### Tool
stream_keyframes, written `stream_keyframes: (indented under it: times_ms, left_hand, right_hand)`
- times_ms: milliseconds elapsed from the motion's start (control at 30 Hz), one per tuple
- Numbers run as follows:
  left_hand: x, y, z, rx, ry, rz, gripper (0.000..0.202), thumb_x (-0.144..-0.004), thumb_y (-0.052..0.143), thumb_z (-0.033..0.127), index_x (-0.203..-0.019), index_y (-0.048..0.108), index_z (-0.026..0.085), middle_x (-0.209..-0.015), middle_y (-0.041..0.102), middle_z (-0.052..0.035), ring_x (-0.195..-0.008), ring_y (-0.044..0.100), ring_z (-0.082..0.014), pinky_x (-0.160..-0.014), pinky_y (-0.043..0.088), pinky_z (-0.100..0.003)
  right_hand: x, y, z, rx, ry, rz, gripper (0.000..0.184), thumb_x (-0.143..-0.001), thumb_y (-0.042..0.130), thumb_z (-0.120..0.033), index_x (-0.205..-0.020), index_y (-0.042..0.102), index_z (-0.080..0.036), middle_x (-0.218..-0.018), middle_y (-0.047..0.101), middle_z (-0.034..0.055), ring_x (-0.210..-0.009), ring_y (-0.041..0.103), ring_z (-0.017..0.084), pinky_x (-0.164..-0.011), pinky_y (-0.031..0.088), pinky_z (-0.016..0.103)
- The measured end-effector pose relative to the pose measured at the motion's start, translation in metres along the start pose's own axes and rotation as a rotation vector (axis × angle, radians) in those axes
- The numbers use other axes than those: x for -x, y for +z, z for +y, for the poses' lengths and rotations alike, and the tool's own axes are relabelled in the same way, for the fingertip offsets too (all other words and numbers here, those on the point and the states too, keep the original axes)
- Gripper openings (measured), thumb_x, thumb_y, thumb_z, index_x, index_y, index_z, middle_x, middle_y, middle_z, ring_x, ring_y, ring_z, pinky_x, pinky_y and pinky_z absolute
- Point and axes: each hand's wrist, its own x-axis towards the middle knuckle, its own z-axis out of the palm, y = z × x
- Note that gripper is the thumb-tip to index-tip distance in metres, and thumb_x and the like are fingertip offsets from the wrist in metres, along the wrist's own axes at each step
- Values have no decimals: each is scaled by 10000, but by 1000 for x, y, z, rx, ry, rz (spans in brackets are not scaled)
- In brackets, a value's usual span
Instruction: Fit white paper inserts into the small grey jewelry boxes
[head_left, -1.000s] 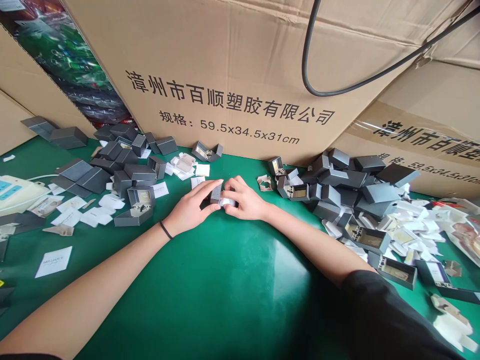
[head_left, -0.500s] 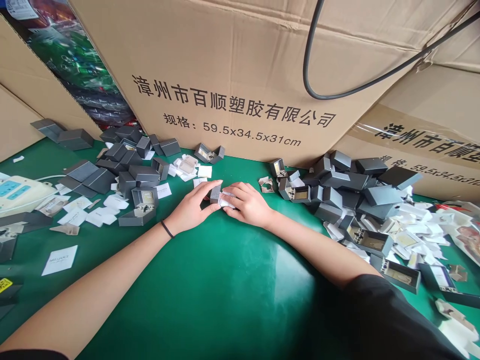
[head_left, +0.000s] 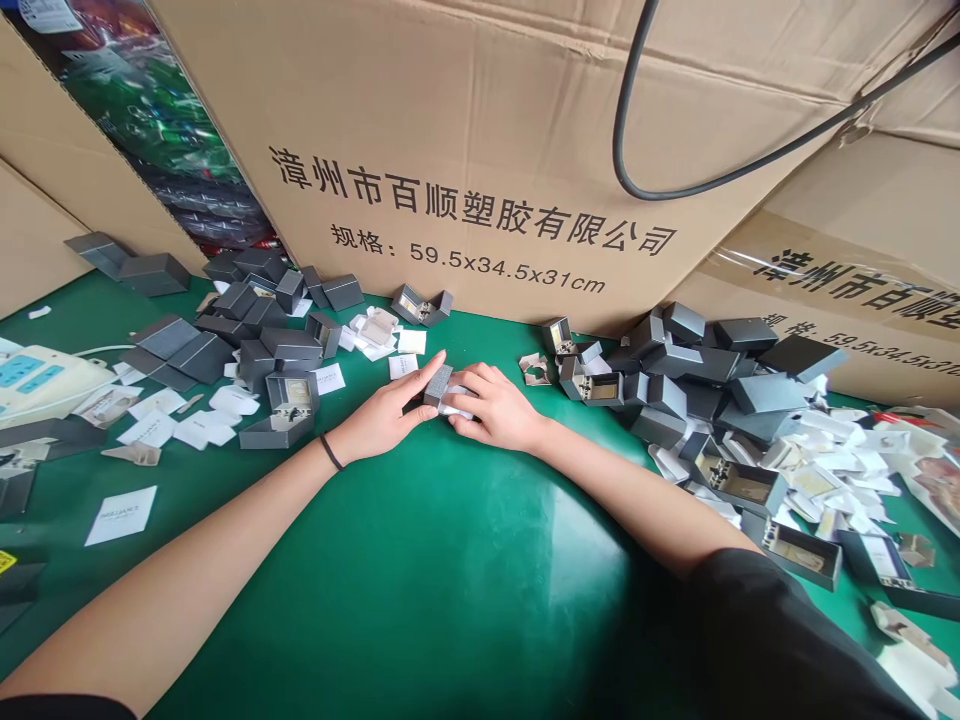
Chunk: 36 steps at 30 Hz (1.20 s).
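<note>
Near the middle of the table, my left hand (head_left: 386, 415) grips a small dark grey jewellery box (head_left: 437, 386) between thumb and fingers. From the other side, my right hand (head_left: 499, 410) closes over the same box, its fingers bent over a white piece (head_left: 459, 403) at the box's right side. Whether that piece is a lining or a card I cannot tell, since the fingers cover most of it. A white card (head_left: 403, 367) lies just behind my left hand. An open grey box (head_left: 281, 412) rests to the left of it.
Grey boxes (head_left: 180, 350) and loose white cards (head_left: 154, 427) are scattered at left, beside a white power strip (head_left: 45, 385). A heap of boxes (head_left: 757, 400) and white inserts (head_left: 832, 455) fills the right. Large cartons (head_left: 450, 130) stand behind; a black cable (head_left: 622, 130) hangs in front.
The box in my hands has tilted slightly, showing more of its grey top face. Both hands stay in nearly the same place; the whole view has shifted a little.
</note>
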Motion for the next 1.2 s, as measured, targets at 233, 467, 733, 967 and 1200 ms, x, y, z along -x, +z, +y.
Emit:
stream_keyframes:
  times_ms: [233,467,733,967,1200]
  left_hand:
    - [-1,2,1,2,5,20,657,-902,403,466,-1469,169,232,-1506,276,-46,-1349,323,-222,-1085,310,-329]
    - [-2,0,0,-20,26,8,644,-890,435,441,-1458,214,235,-1494,306,-39,-1327,361,-215,-1073,327,-314]
    - [-4,-2,-5,-22,43,-3,626,-898,439,387,-1461,182,299,-1471,355,-19,-1298,396,-210,-1032,342,-291]
    - [-4,0,-8,21,46,-22,628,-901,437,396,-1462,170,308,-1216,580,-33,-970,566,-161,-839,409,-227]
    - [-4,2,-9,57,79,-1,615,-895,434,386,-1457,192,316,-1085,598,-24,-809,542,-130,-766,395,-208]
  right_hand:
    - [-3,7,-4,-102,116,36,180,-816,519,-258,-956,613,-195,-1042,534,85,-929,461,207,-771,401,334]
    - [-5,1,-9,-96,161,-16,140,-793,523,-255,-877,623,-202,-1012,518,78,-930,436,216,-828,359,364]
    - [-9,1,-9,-109,192,-123,164,-818,507,-298,-893,621,-207,-966,447,50,-932,410,188,-817,340,332]
    - [-10,2,-5,-142,184,-184,181,-843,482,-288,-926,625,-213,-945,388,46,-944,401,189,-830,341,340]
    - [-6,0,-7,-182,168,-180,185,-883,438,-267,-948,604,-217,-949,402,51,-962,412,190,-893,352,366]
